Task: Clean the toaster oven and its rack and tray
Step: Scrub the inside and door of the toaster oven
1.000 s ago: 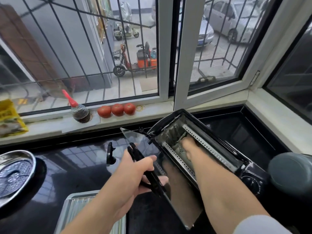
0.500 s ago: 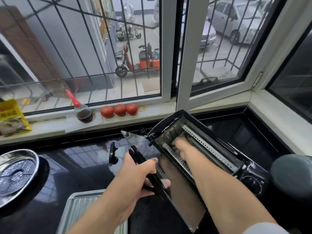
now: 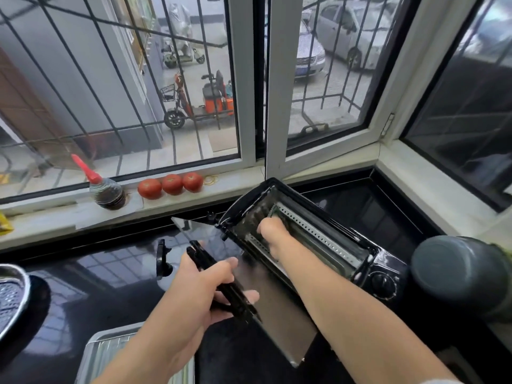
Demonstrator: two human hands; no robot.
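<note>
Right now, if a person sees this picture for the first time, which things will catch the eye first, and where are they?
First, the black toaster oven on the dark counter, tilted, with the right hand reaching deep inside it. Next, the left hand gripping the handle of the open glass door in front of it. Behind, three red tomatoes sit in a row on the windowsill, beside a bottle with a red cap.

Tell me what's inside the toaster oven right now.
The right hand is reaching into the toaster oven, between perforated metal side rails. Its fingers and whatever they may hold are hidden deep in the cavity. The left hand grips the open door's handle.
</note>
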